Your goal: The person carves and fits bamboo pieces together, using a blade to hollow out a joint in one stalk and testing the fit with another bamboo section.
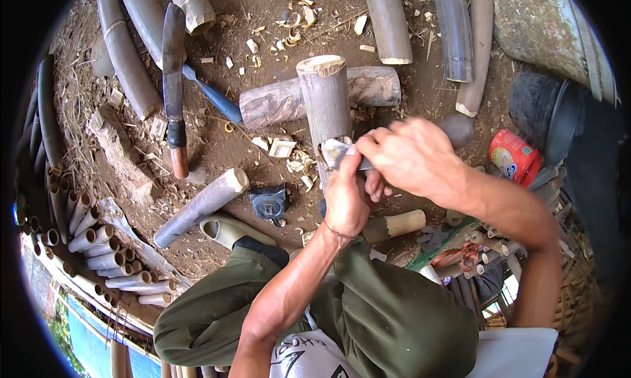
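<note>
A thick bamboo piece (323, 98) leans across a short log (273, 104) in front of me. A rough hole shows in its side near my hands. My left hand (347, 204) is closed there, its thumb pressing a grey flat piece (340, 156) at the hole. Whether that piece is a blade or a sheet, I cannot make out. Close beside it, my right hand (411, 156) is curled with its back up, slightly blurred. What its fingers hold is hidden beneath them.
A machete (173, 89) and a blue-handled tool (217, 100) lie to the left. Several bamboo lengths (388, 23) lie at the far side. A cut bamboo (200, 207), a black tape measure (268, 202), a red packet (514, 157) and a black bucket (536, 108) are around me.
</note>
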The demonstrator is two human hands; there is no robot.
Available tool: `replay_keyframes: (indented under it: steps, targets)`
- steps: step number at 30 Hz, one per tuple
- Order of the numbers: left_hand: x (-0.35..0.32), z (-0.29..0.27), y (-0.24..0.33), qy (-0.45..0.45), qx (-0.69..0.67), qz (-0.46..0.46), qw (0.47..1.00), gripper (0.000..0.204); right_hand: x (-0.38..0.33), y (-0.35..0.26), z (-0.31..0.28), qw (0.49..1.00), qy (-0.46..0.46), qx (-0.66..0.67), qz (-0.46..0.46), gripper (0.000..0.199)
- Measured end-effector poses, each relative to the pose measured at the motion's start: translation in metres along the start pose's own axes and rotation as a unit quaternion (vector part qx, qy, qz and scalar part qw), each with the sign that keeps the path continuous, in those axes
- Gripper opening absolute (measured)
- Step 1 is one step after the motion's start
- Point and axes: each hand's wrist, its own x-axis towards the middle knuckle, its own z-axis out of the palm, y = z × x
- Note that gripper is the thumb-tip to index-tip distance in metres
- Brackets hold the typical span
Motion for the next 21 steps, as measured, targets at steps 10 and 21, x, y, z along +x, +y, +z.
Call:
replay_keyframes:
  steps: [10,21]
  targets:
    - [-0.032,-0.022,-0.004,-0.050,0.110,-0.065,0.991,0.074,0.030,0.005,0.001,0.993,-0.031,-0.067,-0.091,0.018]
    - [-0.110,-0.005,0.112,-0.073,0.919,0.016,0.388,0.049,-0.022,-0.115,0.086,0.202,0.086,0.969,0.116,0.025]
